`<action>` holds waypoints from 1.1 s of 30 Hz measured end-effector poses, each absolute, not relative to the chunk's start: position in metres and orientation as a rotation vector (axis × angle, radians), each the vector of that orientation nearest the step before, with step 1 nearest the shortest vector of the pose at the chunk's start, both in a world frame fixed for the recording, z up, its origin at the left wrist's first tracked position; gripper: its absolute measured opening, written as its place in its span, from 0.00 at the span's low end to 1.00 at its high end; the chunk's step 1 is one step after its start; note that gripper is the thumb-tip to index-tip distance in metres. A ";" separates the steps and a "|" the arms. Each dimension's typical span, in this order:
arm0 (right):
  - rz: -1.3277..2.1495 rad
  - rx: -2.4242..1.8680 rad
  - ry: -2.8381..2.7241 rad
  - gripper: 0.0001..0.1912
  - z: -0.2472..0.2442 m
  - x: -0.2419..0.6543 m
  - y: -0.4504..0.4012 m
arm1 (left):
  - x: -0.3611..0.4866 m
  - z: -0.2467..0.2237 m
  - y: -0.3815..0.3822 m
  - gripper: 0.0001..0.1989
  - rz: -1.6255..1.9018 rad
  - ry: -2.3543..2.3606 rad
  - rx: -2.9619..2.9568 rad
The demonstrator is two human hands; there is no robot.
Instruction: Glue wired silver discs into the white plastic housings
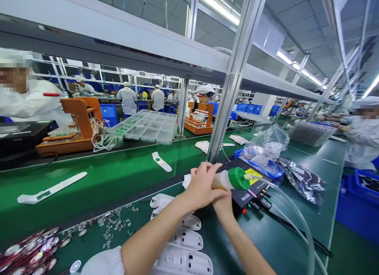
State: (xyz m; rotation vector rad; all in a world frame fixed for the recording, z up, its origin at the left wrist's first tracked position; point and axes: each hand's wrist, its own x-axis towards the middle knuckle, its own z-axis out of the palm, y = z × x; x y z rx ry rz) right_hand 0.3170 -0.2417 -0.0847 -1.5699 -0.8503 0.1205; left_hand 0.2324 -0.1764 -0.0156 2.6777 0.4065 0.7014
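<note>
Both my hands are together near the middle of the view, around a translucent bottle (224, 180) with a green cap (238, 178). A clear tube (291, 188) runs from the cap. My left hand (202, 186) has its fingers wrapped over the bottle's near end. My right hand (222, 202) is beneath it, its fingers closed against the bottle and partly hidden. Just behind them lies a black box (244, 197) with a yellow label. White plastic shells (185, 259) lie in a row below my left forearm.
A green conveyor belt (118, 164) carries white parts (53, 188). Small round components with red wires (32, 251) are piled lower left. A metal post (229, 85) rises beyond my hands. Bagged parts (300, 178) and a blue tray (275, 173) lie right. Other people work around.
</note>
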 end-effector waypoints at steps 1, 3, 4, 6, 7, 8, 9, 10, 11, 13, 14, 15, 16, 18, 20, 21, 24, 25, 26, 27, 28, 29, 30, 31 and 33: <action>0.150 -1.592 -0.805 0.22 -0.081 0.317 -0.243 | 0.227 -0.015 -0.166 0.30 0.698 0.450 2.659; 0.197 -1.625 -0.683 0.23 -0.074 0.315 -0.246 | 0.214 -0.018 -0.142 0.21 0.678 0.592 2.629; 0.198 -1.636 -0.632 0.23 -0.071 0.314 -0.248 | 0.207 -0.022 -0.131 0.15 0.654 0.670 2.620; 0.186 -1.648 -0.560 0.23 -0.066 0.313 -0.250 | 0.195 -0.033 -0.114 0.08 0.579 0.777 2.618; 0.179 -1.653 -0.537 0.23 -0.065 0.314 -0.250 | 0.191 -0.040 -0.108 0.06 0.535 0.804 2.622; 0.174 -1.655 -0.521 0.23 -0.063 0.315 -0.250 | 0.187 -0.046 -0.105 0.05 0.494 0.817 2.626; 0.171 -1.657 -0.511 0.22 -0.062 0.317 -0.251 | 0.185 -0.052 -0.103 0.05 0.459 0.824 2.630; 0.168 -1.655 -0.504 0.22 -0.061 0.319 -0.251 | 0.183 -0.057 -0.102 0.05 0.430 0.831 2.632; 0.162 -1.649 -0.498 0.22 -0.060 0.320 -0.252 | 0.182 -0.060 -0.102 0.05 0.408 0.838 2.632; 0.135 -1.623 -0.487 0.21 -0.057 0.323 -0.254 | 0.179 -0.063 -0.102 0.06 0.375 0.849 2.631; 0.116 -1.600 -0.479 0.21 -0.055 0.323 -0.255 | 0.176 -0.062 -0.101 0.06 0.363 0.852 2.629; 0.092 -1.570 -0.468 0.20 -0.051 0.324 -0.256 | 0.172 -0.061 -0.100 0.07 0.352 0.852 2.626; 0.064 -1.531 -0.451 0.20 -0.047 0.324 -0.258 | 0.168 -0.060 -0.099 0.07 0.343 0.854 2.621; 0.006 -1.427 -0.411 0.20 -0.036 0.325 -0.259 | 0.156 -0.059 -0.097 0.08 0.330 0.860 2.609; -0.049 -1.280 -0.369 0.20 -0.021 0.326 -0.260 | 0.141 -0.060 -0.097 0.10 0.321 0.867 2.594; -0.065 -1.198 -0.356 0.20 -0.014 0.326 -0.260 | 0.134 -0.062 -0.097 0.12 0.316 0.869 2.586; -0.034 -1.015 -0.361 0.19 0.003 0.322 -0.259 | 0.115 -0.069 -0.099 0.17 0.293 0.872 2.565; 0.001 -0.991 -0.372 0.19 0.004 0.319 -0.258 | 0.111 -0.072 -0.100 0.18 0.284 0.874 2.558; 0.040 -0.988 -0.384 0.20 0.003 0.314 -0.256 | 0.107 -0.075 -0.100 0.17 0.276 0.875 2.549; 0.079 -1.000 -0.394 0.20 -0.001 0.309 -0.254 | 0.105 -0.077 -0.100 0.16 0.268 0.874 2.540; 0.112 -1.023 -0.406 0.20 -0.007 0.303 -0.252 | 0.103 -0.080 -0.100 0.15 0.260 0.871 2.530; 0.140 -1.058 -0.429 0.19 -0.015 0.296 -0.249 | 0.102 -0.082 -0.099 0.13 0.254 0.866 2.520; 0.165 -1.107 -0.466 0.18 -0.024 0.289 -0.247 | 0.101 -0.084 -0.099 0.12 0.250 0.861 2.510; 0.178 -1.168 -0.517 0.17 -0.032 0.282 -0.244 | 0.100 -0.085 -0.099 0.11 0.248 0.857 2.501; 0.182 -1.288 -0.627 0.15 -0.046 0.269 -0.239 | 0.100 -0.086 -0.098 0.11 0.253 0.855 2.483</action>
